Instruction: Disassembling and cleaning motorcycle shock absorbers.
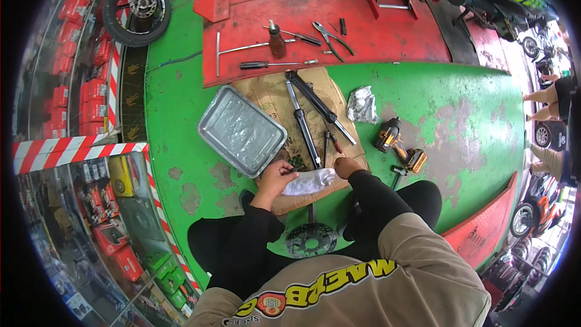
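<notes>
My left hand [275, 180] is closed on a small dark item beside a white bundled cloth [308, 184] on a cardboard sheet [330, 94]. My right hand [347, 168] is curled closed at the cloth's right end; what it holds, if anything, is hidden. Two black and silver fork tubes [307, 131] lie on the cardboard, with thin hand tools [334, 142] near their lower ends. A metal tray [241, 130] with a wet-looking bottom is at the left. To the right are a crumpled white rag [362, 106] and two orange-black power drills [387, 133].
Above is a red platform [254, 12] with pliers, screwdrivers and a bottle [276, 42]. A tire [138, 30] and display cases [97, 212] line the left. A brake disc [310, 239] lies between my legs. Another person's legs [541, 106] and motorcycles are at the right.
</notes>
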`<state>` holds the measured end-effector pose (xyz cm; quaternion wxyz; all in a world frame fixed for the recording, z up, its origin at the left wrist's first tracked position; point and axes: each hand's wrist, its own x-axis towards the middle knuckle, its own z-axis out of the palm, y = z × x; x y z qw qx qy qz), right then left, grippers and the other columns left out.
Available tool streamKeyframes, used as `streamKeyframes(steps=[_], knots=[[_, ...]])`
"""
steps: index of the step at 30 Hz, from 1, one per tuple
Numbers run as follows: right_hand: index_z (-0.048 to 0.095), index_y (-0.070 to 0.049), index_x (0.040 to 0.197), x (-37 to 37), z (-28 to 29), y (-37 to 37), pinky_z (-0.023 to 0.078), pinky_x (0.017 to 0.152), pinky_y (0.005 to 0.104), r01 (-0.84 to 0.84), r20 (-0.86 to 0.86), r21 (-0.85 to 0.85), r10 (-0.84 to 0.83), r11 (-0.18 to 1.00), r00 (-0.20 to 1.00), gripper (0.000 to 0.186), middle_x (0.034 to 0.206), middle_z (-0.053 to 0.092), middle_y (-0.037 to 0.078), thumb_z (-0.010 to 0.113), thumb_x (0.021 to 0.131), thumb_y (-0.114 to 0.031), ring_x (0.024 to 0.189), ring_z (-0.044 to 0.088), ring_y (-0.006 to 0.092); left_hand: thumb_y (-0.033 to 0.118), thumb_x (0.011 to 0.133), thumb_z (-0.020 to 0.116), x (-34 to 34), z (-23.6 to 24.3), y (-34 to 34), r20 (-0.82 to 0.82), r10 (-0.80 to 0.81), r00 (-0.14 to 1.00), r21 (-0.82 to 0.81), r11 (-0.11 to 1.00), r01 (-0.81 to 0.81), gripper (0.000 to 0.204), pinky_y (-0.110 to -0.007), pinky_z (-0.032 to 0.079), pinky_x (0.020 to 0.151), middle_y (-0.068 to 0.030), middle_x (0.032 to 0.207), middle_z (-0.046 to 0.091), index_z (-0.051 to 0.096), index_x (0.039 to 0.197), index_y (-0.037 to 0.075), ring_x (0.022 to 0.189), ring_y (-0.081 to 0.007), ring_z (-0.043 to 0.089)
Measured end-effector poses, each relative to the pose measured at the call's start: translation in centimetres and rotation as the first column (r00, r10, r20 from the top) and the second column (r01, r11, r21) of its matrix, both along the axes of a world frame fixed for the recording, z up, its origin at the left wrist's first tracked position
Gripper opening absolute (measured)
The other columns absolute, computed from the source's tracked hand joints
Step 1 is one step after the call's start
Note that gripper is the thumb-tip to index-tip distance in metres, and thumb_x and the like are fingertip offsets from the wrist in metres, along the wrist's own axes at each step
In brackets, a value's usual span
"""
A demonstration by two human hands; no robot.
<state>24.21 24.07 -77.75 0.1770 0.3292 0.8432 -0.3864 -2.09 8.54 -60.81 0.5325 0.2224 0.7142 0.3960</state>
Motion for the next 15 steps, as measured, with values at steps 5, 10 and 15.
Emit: streamKeyframes(steps=[5, 10, 15], knots=[[0.072, 0.000, 0.085, -3.1, -1.3, 1.5, 0.054, 0.070, 0.0416, -0.017, 0.458, -0.506, 0.285, 0.863, 0.842, 0.062, 0.077, 0.073, 0.011, 0.068, 0.080, -0.062, 0.076, 0.070, 0.0274, 0.025, 0.072, 0.083, 1.3, -11.4, 0.2, -0.298, -0.396, 0.869, -0.193, 0.916, 0.351, 0.031, -0.041, 0.054, 0.075, -0.0136, 0.088, 0.072, 0.072, 0.096, 0.008, 0.084, -0.0310, 0.070], [0.074, -0.001, 0.102, -6.0, 4.1, -4.1, 0.055, 0.074, 0.0398, -0.101, 0.371, -0.429, 0.277, 0.898, 0.886, 0.073, 0.091, 0.076, 0.011, 0.067, 0.076, -0.069, 0.084, 0.071, 0.0243, 0.023, 0.067, 0.083, 1.7, -19.6, -5.0, -0.075, -0.789, 0.610, -0.308, 0.600, 0.738, 0.029, -0.041, 0.054, 0.079, -0.0144, 0.091, 0.074, 0.078, 0.092, 0.010, 0.086, -0.0305, 0.071], [0.074, -0.008, 0.099, -3.0, -1.7, -8.9, 0.055, 0.084, 0.0451, -0.077, 0.336, -0.001, 0.073, 0.997, 0.939, 0.044, 0.102, 0.073, 0.017, 0.052, 0.090, -0.044, 0.102, 0.070, 0.0303, 0.027, 0.067, 0.083, 4.1, -19.7, -2.9, -0.006, -0.917, 0.400, -0.318, 0.381, 0.868, 0.035, -0.039, 0.054, 0.079, -0.0112, 0.093, 0.075, 0.078, 0.098, 0.012, 0.085, -0.0267, 0.071]])
